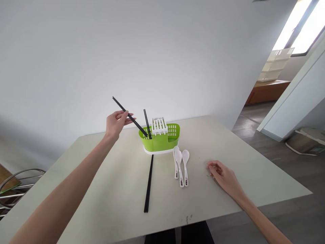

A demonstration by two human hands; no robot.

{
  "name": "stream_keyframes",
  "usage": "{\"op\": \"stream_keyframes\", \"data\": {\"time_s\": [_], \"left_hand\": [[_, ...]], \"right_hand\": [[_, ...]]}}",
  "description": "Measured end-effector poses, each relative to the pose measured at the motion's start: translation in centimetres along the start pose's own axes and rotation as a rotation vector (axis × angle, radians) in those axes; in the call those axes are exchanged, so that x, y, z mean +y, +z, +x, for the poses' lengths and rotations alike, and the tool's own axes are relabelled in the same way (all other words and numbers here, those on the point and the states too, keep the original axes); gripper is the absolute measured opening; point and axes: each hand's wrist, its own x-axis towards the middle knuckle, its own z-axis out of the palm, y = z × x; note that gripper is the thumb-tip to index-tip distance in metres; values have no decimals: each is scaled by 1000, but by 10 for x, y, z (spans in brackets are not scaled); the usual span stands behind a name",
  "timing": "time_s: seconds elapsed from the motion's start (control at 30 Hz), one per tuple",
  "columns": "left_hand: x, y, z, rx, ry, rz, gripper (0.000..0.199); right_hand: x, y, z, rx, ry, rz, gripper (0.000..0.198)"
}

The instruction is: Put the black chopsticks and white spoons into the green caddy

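My left hand (117, 122) is closed around black chopsticks (135, 122), held slanting with their lower ends over the left compartment of a green cutlery basket (158, 144). Other black chopsticks (146, 122) stand upright in that same compartment. A white slotted rack (159, 126) sits at the basket's middle. In front of the basket, a pair of black chopsticks (149, 186) lies on the table. To their right are three white spoons (179, 166), bowls toward the basket. My right hand (222, 174) rests on the table right of the spoons, fingers loosely curled, nothing visible in them.
The pale table (114, 210) backs onto a white wall (162, 61). Metal chair rails (22, 189) stand off its left edge. Beyond the right edge are a floor, a dark bin-like object (304, 140) and white stacked drawers (274, 66) near a window.
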Motion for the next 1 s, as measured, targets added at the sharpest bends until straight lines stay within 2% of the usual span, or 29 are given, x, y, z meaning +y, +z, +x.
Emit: {"op": "stream_keyframes", "data": {"time_s": [0.17,0.33,0.5,0.7,1.0], "left_hand": [[-24,20,21,20,6,127,19],[-45,34,20,-22,-19,389,21],[-64,45,19,-86,-23,466,22],[-75,54,15,-171,-14,535,27],[-81,52,14,-160,29,660,33]], "right_hand": [[-7,0,0,0,-2,-4,40],[-7,-1,-1,-22,6,-45,40],[-6,0,1,-9,-4,-45,41],[0,1,1,-5,-10,-48,38],[1,1,1,8,-8,-34,37]]}}
